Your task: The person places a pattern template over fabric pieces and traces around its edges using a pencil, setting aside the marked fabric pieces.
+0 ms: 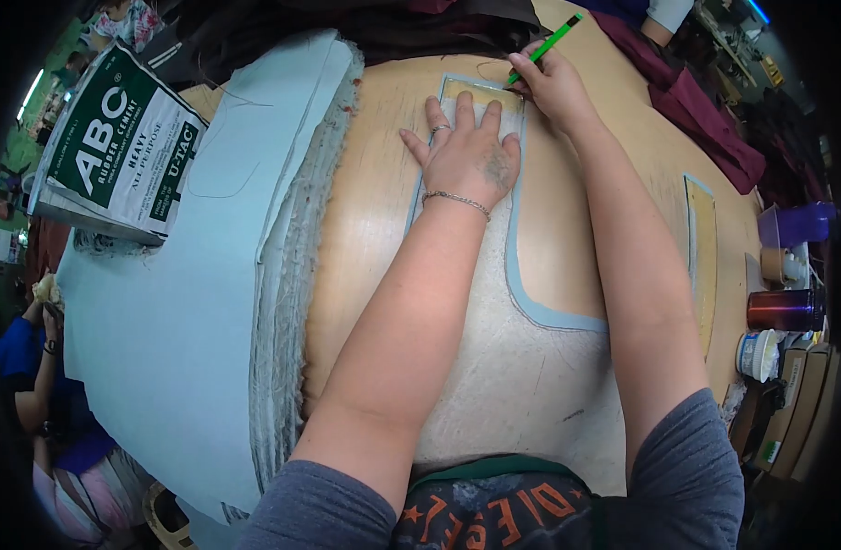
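Note:
My left hand lies flat with its fingers spread on a pale grey pattern piece, pressing near its narrow far end. A light blue border shows around the pattern's edge. Just beyond my left fingertips, a yellowish strip forms the end of the piece. My right hand grips a green pencil, held slanted beside the far right corner of the pattern. The pencil's lower tip is close to that corner; whether it touches is hard to tell.
To the left rises a thick stack of light blue fabric with frayed edges. A rubber cement can stands on it. Dark maroon cloth lies at the far right. Another yellowish strip, a tumbler and a purple container are on the right.

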